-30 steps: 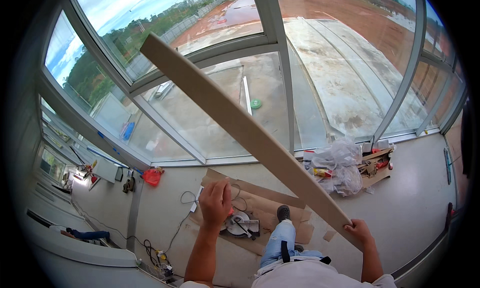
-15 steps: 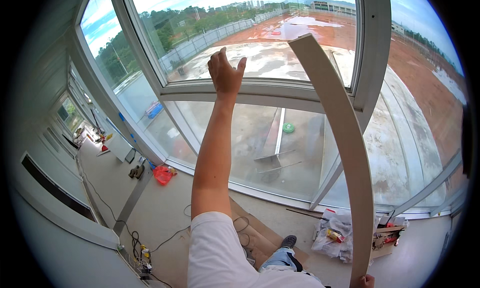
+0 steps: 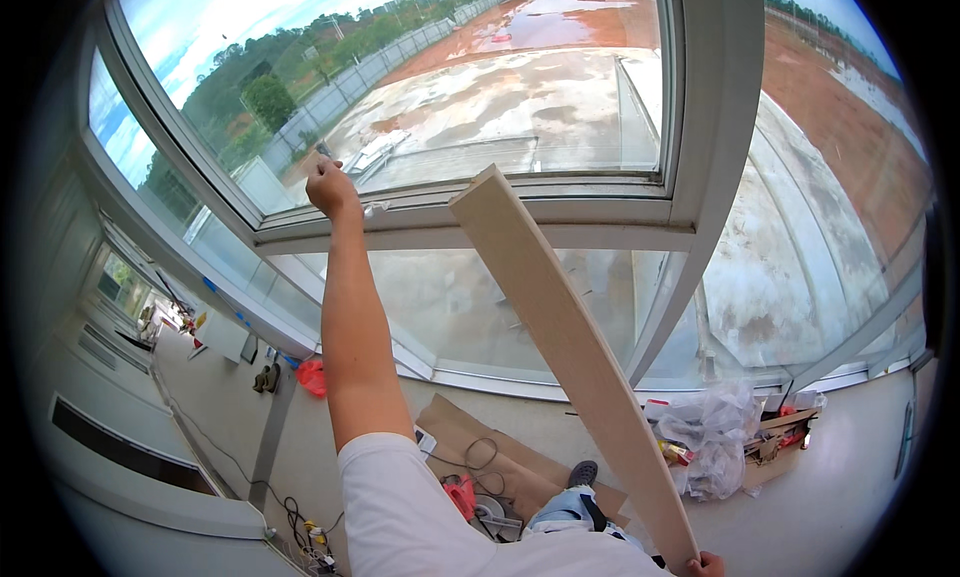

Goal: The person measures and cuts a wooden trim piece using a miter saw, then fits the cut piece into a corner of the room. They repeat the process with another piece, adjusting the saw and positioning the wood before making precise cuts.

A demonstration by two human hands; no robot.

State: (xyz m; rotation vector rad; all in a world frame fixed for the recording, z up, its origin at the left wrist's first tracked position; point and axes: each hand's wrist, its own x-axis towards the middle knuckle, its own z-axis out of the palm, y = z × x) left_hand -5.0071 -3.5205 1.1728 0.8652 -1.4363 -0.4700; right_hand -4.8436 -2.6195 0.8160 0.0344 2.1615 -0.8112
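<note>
Large framed window [image 3: 600, 212], with a long pale board [image 3: 575, 362] slanting up before it
The board's lower end is grasped in the grip of the right hand [image 3: 708, 565], low in view; the left hand [image 3: 334, 190], raised near the window, has its grip curled round a small dark thing [image 3: 323, 150] too tiny to identify

I see a lt. brn board [image 3: 575, 352]. My feed also has a white sleeve [image 3: 400, 487], red bag [image 3: 311, 379] & blotchy gry-white concrete [image 3: 480, 107].

White short-sleeved shirt [image 3: 440, 512]; pale blue jeans [image 3: 560, 507]; 1 dark shoe [image 3: 583, 474].
</note>
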